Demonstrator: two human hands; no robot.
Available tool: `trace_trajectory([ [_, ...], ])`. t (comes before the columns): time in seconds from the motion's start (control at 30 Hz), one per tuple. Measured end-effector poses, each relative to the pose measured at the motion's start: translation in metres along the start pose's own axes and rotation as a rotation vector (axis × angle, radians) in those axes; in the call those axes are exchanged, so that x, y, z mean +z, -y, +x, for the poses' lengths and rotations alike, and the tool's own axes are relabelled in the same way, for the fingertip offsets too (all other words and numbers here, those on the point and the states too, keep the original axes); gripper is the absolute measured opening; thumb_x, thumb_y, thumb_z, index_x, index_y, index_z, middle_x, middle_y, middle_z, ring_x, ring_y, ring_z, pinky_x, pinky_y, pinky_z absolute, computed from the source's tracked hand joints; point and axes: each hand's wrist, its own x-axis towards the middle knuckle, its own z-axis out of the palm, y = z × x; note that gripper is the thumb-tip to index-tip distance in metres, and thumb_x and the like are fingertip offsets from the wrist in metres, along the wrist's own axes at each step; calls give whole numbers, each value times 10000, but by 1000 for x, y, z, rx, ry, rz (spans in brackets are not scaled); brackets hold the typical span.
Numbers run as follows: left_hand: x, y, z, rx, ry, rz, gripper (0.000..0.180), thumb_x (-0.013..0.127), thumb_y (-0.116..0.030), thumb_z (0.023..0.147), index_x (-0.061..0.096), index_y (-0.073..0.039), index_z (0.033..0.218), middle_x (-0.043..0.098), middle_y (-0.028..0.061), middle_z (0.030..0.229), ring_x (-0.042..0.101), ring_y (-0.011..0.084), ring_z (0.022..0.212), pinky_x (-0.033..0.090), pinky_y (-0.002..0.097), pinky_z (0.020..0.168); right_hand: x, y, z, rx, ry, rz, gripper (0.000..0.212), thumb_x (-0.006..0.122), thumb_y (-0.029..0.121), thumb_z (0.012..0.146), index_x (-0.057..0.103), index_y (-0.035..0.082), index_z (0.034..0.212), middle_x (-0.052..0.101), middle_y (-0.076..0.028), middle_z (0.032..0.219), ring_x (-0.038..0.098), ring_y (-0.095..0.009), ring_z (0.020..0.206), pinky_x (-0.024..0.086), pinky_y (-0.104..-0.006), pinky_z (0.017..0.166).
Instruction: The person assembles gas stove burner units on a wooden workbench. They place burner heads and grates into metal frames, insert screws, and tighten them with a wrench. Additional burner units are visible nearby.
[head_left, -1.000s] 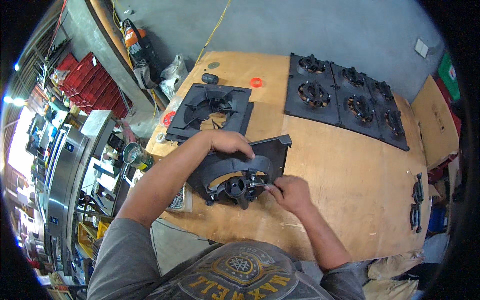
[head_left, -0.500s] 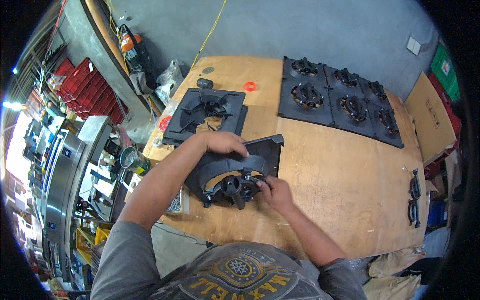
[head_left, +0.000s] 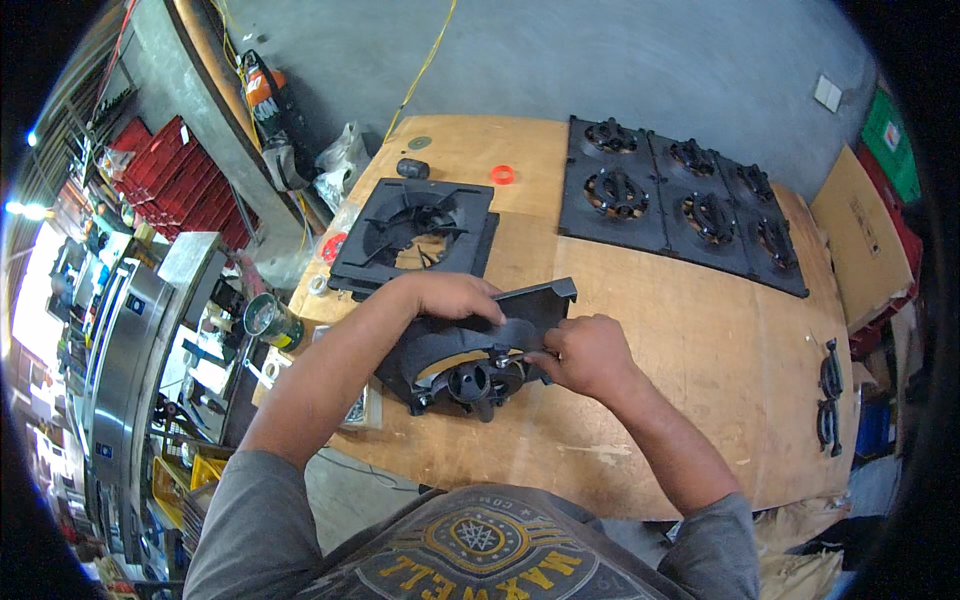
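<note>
A black cast-metal stove grate (head_left: 447,340) is tilted up near the table's front left, with a dark burner (head_left: 470,383) and its round pipe opening in its lower part. My left hand (head_left: 458,298) is closed over the raised upper rim of the grate. At the right side of the burner, my right hand (head_left: 585,352) is closed with finger and thumb pinched close to a small shiny bolt (head_left: 502,357). What the pinch holds is hidden. Behind my left hand, another black square grate (head_left: 440,237) lies flat.
Several joined black grates with burners (head_left: 680,205) lie at the back right of the wooden table (head_left: 690,370). Two black cast parts (head_left: 829,400) sit by the right edge. A red ring (head_left: 502,175), a black cylinder (head_left: 412,168) and a can (head_left: 272,322) are farther left.
My right hand has moved up and slightly right, its wrist turning over beside the bolt. My left hand keeps its hold, and the grate has shifted slightly.
</note>
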Motion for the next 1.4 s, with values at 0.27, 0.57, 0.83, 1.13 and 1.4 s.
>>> trace_trajectory([
  [0.27,4,0,-1,56,6,131,540,624,-352,898,569,0,1304,676,74,1106,609,157,978,465,307,891,104,13,-45,336,-277,642,402,706,363,859,611,16,678,571,-159,622,570,-343,549,423,-417,512],
  [0.57,8,-11,-8,39,24,63,508,610,-339,905,585,28,1255,679,72,1049,611,148,914,474,305,847,-6,9,-6,-139,-138,-147,329,747,404,779,650,114,658,602,-59,630,615,-267,611,455,-415,584],
  [0.83,9,-6,-4,92,25,128,458,598,-326,919,606,34,1200,679,62,984,597,140,880,481,315,801,78,-1,-42,210,-196,253,395,720,388,818,581,65,638,587,-144,657,599,-346,635,452,-447,553],
  [1.13,4,-3,-2,74,11,116,482,614,-338,908,606,31,1218,686,76,1034,614,161,924,476,333,838,59,4,-41,113,-204,155,352,741,377,807,621,78,666,563,-111,634,568,-321,602,438,-439,548],
  [1.4,4,-10,-3,82,-22,227,471,614,-344,905,610,8,1218,682,86,1023,608,167,918,473,327,830,-19,14,9,-166,-20,-253,285,708,397,809,691,124,731,620,-46,688,618,-244,686,420,-398,706],
])
